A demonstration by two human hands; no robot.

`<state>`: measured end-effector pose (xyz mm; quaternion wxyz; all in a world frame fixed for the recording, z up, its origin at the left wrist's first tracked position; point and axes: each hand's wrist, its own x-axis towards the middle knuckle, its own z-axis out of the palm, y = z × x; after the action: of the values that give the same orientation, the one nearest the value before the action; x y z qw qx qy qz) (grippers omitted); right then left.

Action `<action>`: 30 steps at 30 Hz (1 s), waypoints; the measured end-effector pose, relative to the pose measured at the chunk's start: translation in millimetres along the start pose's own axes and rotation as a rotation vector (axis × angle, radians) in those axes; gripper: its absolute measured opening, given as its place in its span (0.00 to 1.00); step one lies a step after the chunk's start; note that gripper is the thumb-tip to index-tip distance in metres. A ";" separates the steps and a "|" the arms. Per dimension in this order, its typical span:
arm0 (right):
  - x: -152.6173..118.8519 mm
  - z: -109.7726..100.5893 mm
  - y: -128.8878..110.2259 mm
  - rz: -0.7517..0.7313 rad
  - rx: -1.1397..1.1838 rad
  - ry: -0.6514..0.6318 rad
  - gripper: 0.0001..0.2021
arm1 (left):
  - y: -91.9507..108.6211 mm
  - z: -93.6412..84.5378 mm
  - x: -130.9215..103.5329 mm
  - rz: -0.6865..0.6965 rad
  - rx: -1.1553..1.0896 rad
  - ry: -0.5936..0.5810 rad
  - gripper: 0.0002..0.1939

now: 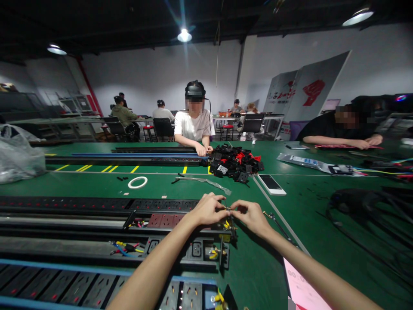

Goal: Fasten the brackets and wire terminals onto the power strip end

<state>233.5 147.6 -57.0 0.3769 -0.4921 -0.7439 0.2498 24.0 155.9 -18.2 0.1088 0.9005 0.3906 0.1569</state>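
My left hand (211, 209) and my right hand (251, 216) meet over the right end of the long black power strips. Both have thumb and fingers pinched together at a small metallic piece too tiny to name. Just below the fingertips, yellow-sleeved wire ends (228, 225) stick out of the end of a power strip with dark red sockets (165, 220). Nearer to me lies another power strip (190, 259), with a black end plate (225, 255) standing upright at its end. In the foreground is a blue-edged power strip (74, 284), partly covered by my left forearm.
Across the green table (180, 187), a co-worker (193, 125) handles a strip beside a pile of black and red parts (237, 161). A phone (272, 184), a screwdriver-like tool (280, 226), pink paper (303, 284), black cables (361, 219) and a tape roll (137, 182) lie around.
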 end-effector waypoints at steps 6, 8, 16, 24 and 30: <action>-2.0 1.2 -0.3 0.017 -0.009 0.023 0.11 | -0.3 0.9 0.6 -0.001 -0.006 -0.001 0.20; -3.1 1.8 -0.7 0.022 -0.012 0.036 0.10 | -0.4 1.0 0.6 -0.001 -0.007 -0.002 0.20; -3.5 3.3 1.0 0.010 0.013 0.032 0.09 | -1.0 0.9 0.7 -0.004 -0.012 -0.001 0.18; -1.1 2.6 7.0 0.005 0.074 -0.033 0.11 | 0.4 -0.1 0.6 -0.016 -0.019 -0.007 0.18; -0.2 2.8 9.8 0.013 0.102 -0.021 0.10 | 0.0 -0.5 0.6 -0.019 -0.014 -0.016 0.18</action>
<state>236.7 151.3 -65.9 0.3922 -0.4745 -0.7307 0.2951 24.1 156.4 -17.6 0.1195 0.8972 0.3973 0.1515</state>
